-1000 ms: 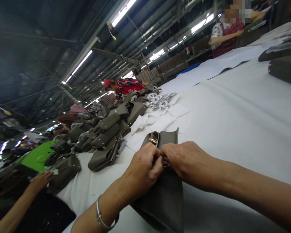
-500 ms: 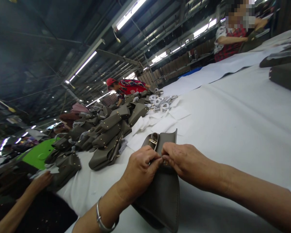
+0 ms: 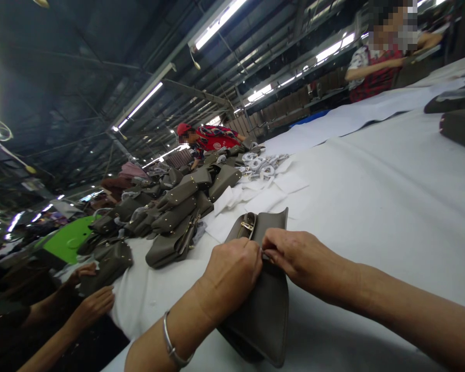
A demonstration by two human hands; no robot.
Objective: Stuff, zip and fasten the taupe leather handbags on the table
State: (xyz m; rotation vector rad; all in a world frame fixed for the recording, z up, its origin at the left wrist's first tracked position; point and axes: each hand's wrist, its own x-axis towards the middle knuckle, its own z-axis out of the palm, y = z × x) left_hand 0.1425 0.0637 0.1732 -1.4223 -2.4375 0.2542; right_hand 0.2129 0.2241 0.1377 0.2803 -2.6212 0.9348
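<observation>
A grey-brown leather bag [image 3: 263, 310] with a gold clasp lies flat on the white-covered table [image 3: 372, 196] in front of me. My left hand [image 3: 228, 279], with a silver bangle on its wrist, rests on the bag with its fingers curled. My right hand [image 3: 294, 256] meets it from the right, fingertips pinched at the same spot on the bag's middle. What the fingertips pinch is hidden between the two hands.
A long heap of similar grey bags [image 3: 170, 212] runs along the table's left side, with white paper sheets [image 3: 248, 196] and wrapped straps behind. A co-worker's two hands [image 3: 89, 294] touch a bag at the left. Two people stand at the far end; more bags [image 3: 461, 119] lie right.
My hands stay pinched together on the bag, shifted slightly toward me. At the left, a second co-worker's hand has come into view beside the first. The camera has tilted a little.
</observation>
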